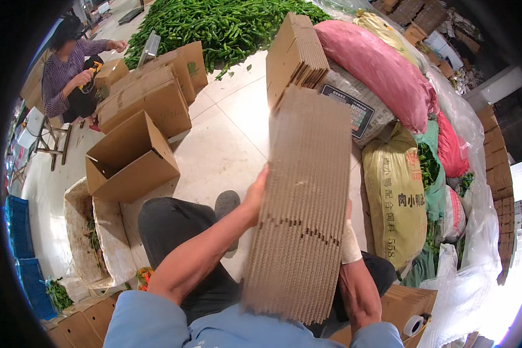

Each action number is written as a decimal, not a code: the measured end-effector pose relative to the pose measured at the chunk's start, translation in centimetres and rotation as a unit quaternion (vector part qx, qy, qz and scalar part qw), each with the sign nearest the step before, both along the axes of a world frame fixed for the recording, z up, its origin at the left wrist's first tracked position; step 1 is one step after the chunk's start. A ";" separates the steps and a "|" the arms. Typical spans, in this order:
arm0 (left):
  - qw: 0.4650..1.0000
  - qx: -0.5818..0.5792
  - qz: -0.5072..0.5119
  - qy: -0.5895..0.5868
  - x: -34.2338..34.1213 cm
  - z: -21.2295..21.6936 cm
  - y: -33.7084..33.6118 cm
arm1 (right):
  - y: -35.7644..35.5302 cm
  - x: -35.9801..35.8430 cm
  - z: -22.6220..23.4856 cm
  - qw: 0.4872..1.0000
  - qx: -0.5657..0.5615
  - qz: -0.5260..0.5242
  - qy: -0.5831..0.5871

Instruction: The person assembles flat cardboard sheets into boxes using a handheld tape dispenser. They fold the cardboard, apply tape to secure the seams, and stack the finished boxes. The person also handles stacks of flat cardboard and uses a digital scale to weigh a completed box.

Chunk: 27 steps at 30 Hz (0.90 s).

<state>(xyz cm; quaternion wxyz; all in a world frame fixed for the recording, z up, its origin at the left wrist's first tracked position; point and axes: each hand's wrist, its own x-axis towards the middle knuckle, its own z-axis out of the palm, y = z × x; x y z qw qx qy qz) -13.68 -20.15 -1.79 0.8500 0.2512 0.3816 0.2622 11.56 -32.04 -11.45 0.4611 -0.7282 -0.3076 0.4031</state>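
Both hands hold a thick stack of flattened corrugated cardboard sheets [304,203], seen edge-on, upright above the person's lap. The left hand [256,194] presses flat against the stack's left face, fingers extended along the cardboard. The right hand [349,240], wrapped in white tape or a glove, lies against the stack's right side; its fingers are hidden behind the sheets, so its exact grip cannot be determined.

A second stack of flattened cardboard [296,55] stands just behind the held one, leaning toward a grey woven sack [359,107]. A pink sack [380,66] rests on top of the grey one. A yellow printed sack [394,194] stands to the right of the held stack, with green and pink bags beside it.

On the pale tiled floor [226,139] to the left sits an open cardboard box [130,159], and closed cartons [148,95] behind it. A large heap of green peppers [214,23] covers the floor farther back. A roll of tape [413,325] lies on cardboard at lower right.

At upper left, another person in a striped shirt [69,66] sits working on a carton, well apart.
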 end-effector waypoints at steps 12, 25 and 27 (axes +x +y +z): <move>0.975 0.172 0.139 0.030 -6.4 3.4 14.2 | 26.6 -3.9 -3.3 0.986 0.131 0.103 0.026; 0.985 0.161 0.049 0.023 -2.6 -3.1 30.3 | 39.1 -3.1 1.5 0.976 0.081 0.070 0.188; 0.980 0.176 0.069 0.070 -2.1 -3.2 28.6 | 36.5 -4.0 2.8 0.978 0.104 0.078 0.162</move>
